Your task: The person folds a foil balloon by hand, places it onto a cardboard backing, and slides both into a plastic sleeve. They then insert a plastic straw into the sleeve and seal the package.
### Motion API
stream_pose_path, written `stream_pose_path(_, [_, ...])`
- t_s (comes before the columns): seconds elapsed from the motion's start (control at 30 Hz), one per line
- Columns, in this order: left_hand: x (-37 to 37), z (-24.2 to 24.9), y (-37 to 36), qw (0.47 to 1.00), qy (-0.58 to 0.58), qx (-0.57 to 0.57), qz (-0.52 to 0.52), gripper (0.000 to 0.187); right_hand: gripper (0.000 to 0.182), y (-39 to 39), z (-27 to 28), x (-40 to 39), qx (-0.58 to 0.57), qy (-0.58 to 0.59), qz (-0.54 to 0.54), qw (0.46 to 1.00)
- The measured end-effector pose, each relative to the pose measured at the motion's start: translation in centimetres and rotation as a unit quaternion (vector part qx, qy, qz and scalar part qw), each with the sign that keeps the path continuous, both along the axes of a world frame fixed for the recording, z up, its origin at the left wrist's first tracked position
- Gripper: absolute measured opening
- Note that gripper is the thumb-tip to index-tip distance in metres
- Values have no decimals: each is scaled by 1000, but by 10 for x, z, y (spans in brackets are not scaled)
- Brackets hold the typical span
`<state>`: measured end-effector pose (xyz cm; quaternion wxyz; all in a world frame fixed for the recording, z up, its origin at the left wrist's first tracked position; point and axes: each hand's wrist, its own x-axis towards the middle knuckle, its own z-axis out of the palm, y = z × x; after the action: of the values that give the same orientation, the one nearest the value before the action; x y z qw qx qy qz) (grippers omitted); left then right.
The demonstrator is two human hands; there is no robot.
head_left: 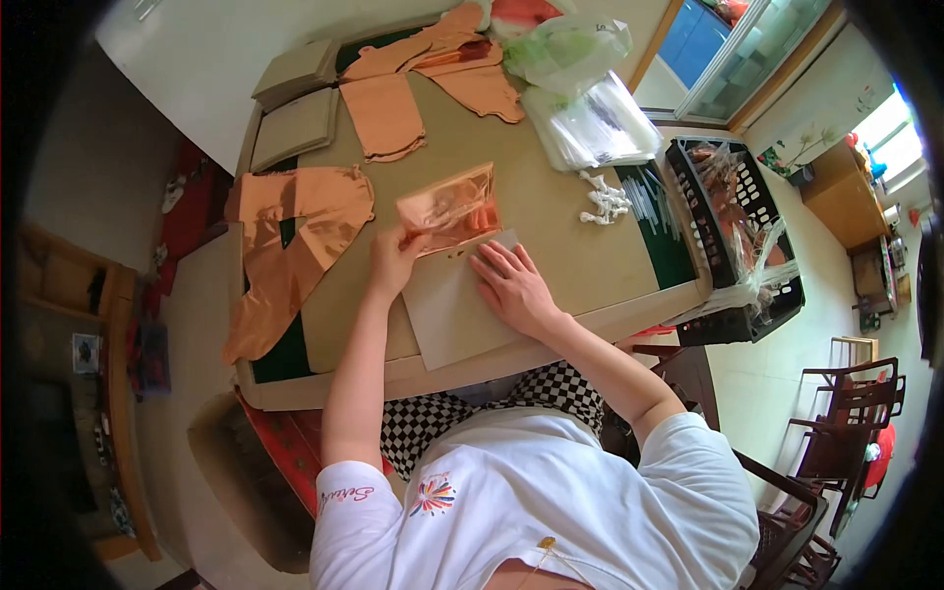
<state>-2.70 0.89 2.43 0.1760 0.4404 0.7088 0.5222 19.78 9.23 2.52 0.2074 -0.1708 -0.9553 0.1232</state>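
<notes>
A folded rose-gold foil balloon (454, 206), shiny and flat, lies at the middle of the table. My left hand (395, 256) pinches its lower left corner between thumb and fingers. My right hand (513, 285) rests palm down, fingers spread, on a light grey-beige card sheet (447, 315), close to the balloon's lower edge. A few tiny brownish bits (459, 253) sit at the top of the card, between my hands. Further flat foil balloons (305, 211) are piled on the left, and more (383, 108) lie at the back.
Two stacks of card (293, 128) stand back left. Clear plastic bags (595, 123), white coiled pieces (605, 200) and clear straws (649, 202) lie at the right. A black crate (703, 231) with plastic wrap stands beyond the table's right edge. A dark chair (846, 423) is further right.
</notes>
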Motion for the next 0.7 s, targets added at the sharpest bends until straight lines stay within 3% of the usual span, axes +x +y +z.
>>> stream_pose_path(0.03, [7,7,-6,1000,-2,-5,-1,10,40,0,-1,0,1,0,-2,1000])
stream_pose_path(0.13, [26,24,-21,981,182,68,-11,12,40,-1,-1,0,-7,-29,-11,999])
stream_pose_path(0.23, [35,18,-31,966,251,51,-35,14,38,2,-10,2,-23,-25,8,999])
stream_pose_path(0.57, [46,9,-41,956,291,-5,-36,14,42,15,3,9,-100,-2,56,993])
stream_pose_path(0.7, [50,13,-43,955,295,6,-31,14,36,44,9,17,-111,67,-32,991])
